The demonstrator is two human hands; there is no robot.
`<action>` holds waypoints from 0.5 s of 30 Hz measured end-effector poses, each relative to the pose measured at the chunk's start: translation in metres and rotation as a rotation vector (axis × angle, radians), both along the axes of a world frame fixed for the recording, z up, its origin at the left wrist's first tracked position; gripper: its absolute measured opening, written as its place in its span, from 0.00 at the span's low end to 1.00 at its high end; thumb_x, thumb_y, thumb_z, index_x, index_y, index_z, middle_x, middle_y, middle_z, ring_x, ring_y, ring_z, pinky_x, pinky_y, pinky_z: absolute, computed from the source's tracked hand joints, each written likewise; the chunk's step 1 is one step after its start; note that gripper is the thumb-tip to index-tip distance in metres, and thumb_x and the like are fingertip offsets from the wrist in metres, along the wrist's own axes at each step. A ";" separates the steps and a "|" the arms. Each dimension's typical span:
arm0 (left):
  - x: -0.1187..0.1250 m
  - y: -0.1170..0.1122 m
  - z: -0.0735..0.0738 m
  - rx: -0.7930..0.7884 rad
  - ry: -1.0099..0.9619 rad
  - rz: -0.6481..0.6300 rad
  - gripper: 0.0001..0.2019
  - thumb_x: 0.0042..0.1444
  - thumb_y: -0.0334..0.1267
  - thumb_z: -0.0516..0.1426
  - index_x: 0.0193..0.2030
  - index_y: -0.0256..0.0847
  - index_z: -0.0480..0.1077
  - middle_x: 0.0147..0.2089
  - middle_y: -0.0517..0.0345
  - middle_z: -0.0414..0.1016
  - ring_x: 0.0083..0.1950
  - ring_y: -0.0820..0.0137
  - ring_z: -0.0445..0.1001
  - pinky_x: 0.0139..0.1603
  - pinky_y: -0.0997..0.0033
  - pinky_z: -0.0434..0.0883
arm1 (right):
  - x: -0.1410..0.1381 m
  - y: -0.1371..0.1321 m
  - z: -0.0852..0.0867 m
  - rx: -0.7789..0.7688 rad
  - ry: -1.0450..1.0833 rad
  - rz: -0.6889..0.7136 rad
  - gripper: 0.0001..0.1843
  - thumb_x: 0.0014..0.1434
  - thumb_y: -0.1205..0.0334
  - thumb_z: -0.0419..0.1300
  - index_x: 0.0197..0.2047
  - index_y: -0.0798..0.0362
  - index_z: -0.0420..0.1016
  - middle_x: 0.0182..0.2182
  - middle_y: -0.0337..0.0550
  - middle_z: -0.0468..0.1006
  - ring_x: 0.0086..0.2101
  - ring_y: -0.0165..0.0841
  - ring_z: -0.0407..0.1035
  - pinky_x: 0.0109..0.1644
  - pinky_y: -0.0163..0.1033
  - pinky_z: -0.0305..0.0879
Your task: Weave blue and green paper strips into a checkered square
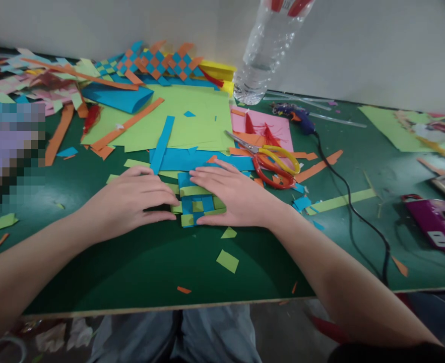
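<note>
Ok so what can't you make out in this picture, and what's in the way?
All in the head view:
Right part of the blue-and-green woven paper: covered by the right hand.
Top of the water bottle: cut off by the upper edge.
Details of the object at far left: blurred by pixelation.
Far end of the purple box: cut off by the right edge.

The woven strips (pixel 197 206) lie on the surface (pixel 131 275) between the left hand (pixel 137 199) and right hand (pixel 237 196); paper sheets (pixel 201 133) lie behind them; scissors (pixel 259 149) lie just behind the right hand, with the bottle (pixel 262 65) farther back; the glue gun (pixel 303 121) lies right of the bottle.
</note>
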State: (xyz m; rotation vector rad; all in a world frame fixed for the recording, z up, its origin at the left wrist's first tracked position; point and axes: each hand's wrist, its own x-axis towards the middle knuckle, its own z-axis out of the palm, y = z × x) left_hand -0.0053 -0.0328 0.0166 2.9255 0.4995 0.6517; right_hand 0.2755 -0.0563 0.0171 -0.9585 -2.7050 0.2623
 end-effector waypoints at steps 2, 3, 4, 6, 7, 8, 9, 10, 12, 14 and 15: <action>0.000 0.000 -0.001 0.000 -0.009 -0.004 0.14 0.77 0.49 0.50 0.46 0.46 0.74 0.42 0.62 0.86 0.43 0.67 0.82 0.53 0.62 0.63 | 0.000 0.000 0.000 -0.008 -0.001 -0.003 0.43 0.63 0.37 0.65 0.68 0.62 0.70 0.68 0.61 0.71 0.69 0.49 0.64 0.78 0.60 0.49; 0.000 0.000 -0.001 -0.004 -0.011 -0.001 0.14 0.76 0.48 0.51 0.46 0.46 0.74 0.42 0.62 0.86 0.43 0.67 0.82 0.53 0.62 0.63 | 0.000 0.000 0.000 -0.010 -0.002 -0.004 0.44 0.63 0.37 0.66 0.68 0.63 0.70 0.68 0.62 0.71 0.69 0.49 0.64 0.78 0.59 0.49; -0.001 0.000 -0.001 -0.009 -0.013 0.005 0.14 0.76 0.48 0.52 0.46 0.46 0.75 0.43 0.62 0.86 0.43 0.67 0.82 0.53 0.62 0.63 | -0.001 0.000 0.001 -0.010 -0.003 -0.006 0.44 0.63 0.37 0.66 0.68 0.63 0.70 0.68 0.62 0.71 0.69 0.49 0.64 0.78 0.59 0.49; -0.001 0.001 -0.001 -0.023 -0.016 0.020 0.13 0.76 0.48 0.53 0.47 0.45 0.75 0.43 0.61 0.86 0.43 0.67 0.82 0.53 0.63 0.63 | -0.001 -0.001 0.001 -0.003 -0.004 -0.010 0.43 0.63 0.37 0.65 0.68 0.62 0.70 0.68 0.61 0.71 0.69 0.48 0.64 0.78 0.59 0.49; -0.002 0.001 -0.001 -0.028 -0.017 0.028 0.13 0.76 0.48 0.53 0.47 0.45 0.75 0.44 0.61 0.86 0.43 0.68 0.82 0.53 0.63 0.63 | -0.001 -0.001 0.001 0.001 -0.005 -0.011 0.43 0.63 0.37 0.65 0.68 0.62 0.70 0.68 0.60 0.72 0.69 0.48 0.64 0.78 0.59 0.49; -0.002 0.001 -0.001 -0.031 -0.017 0.037 0.13 0.76 0.48 0.52 0.47 0.46 0.75 0.44 0.61 0.86 0.43 0.68 0.81 0.54 0.64 0.63 | -0.001 -0.001 0.001 0.007 -0.004 -0.013 0.43 0.63 0.37 0.65 0.68 0.61 0.70 0.68 0.60 0.72 0.69 0.48 0.64 0.78 0.59 0.49; -0.003 0.001 -0.001 -0.031 -0.019 0.047 0.13 0.76 0.49 0.52 0.48 0.46 0.74 0.45 0.62 0.86 0.44 0.68 0.81 0.54 0.64 0.63 | -0.002 -0.001 0.001 0.013 -0.003 -0.015 0.43 0.63 0.36 0.65 0.68 0.62 0.70 0.67 0.60 0.72 0.70 0.48 0.63 0.79 0.60 0.48; -0.003 0.002 -0.001 -0.031 -0.020 0.060 0.14 0.76 0.49 0.52 0.48 0.47 0.74 0.45 0.62 0.86 0.44 0.68 0.81 0.55 0.64 0.63 | -0.002 -0.001 0.001 0.017 -0.001 -0.017 0.44 0.63 0.36 0.65 0.68 0.62 0.69 0.67 0.60 0.72 0.70 0.48 0.63 0.79 0.60 0.47; -0.004 0.002 -0.001 -0.029 -0.021 0.089 0.14 0.75 0.51 0.51 0.48 0.48 0.74 0.45 0.62 0.86 0.43 0.68 0.81 0.55 0.64 0.64 | -0.003 -0.002 0.000 0.017 0.002 -0.018 0.44 0.63 0.36 0.64 0.68 0.63 0.69 0.68 0.60 0.72 0.70 0.48 0.62 0.79 0.60 0.46; -0.005 0.003 -0.001 -0.033 -0.021 0.110 0.15 0.75 0.52 0.51 0.47 0.48 0.73 0.45 0.63 0.86 0.42 0.68 0.81 0.55 0.63 0.64 | -0.004 -0.002 0.000 0.014 0.006 -0.019 0.45 0.63 0.35 0.64 0.69 0.63 0.69 0.68 0.61 0.71 0.70 0.49 0.62 0.79 0.61 0.46; -0.006 0.003 -0.001 -0.038 -0.019 0.113 0.15 0.75 0.53 0.51 0.47 0.48 0.73 0.44 0.63 0.86 0.42 0.68 0.80 0.55 0.63 0.64 | -0.005 -0.003 -0.001 0.014 0.005 -0.020 0.45 0.63 0.36 0.63 0.69 0.64 0.68 0.68 0.62 0.71 0.70 0.49 0.63 0.79 0.61 0.45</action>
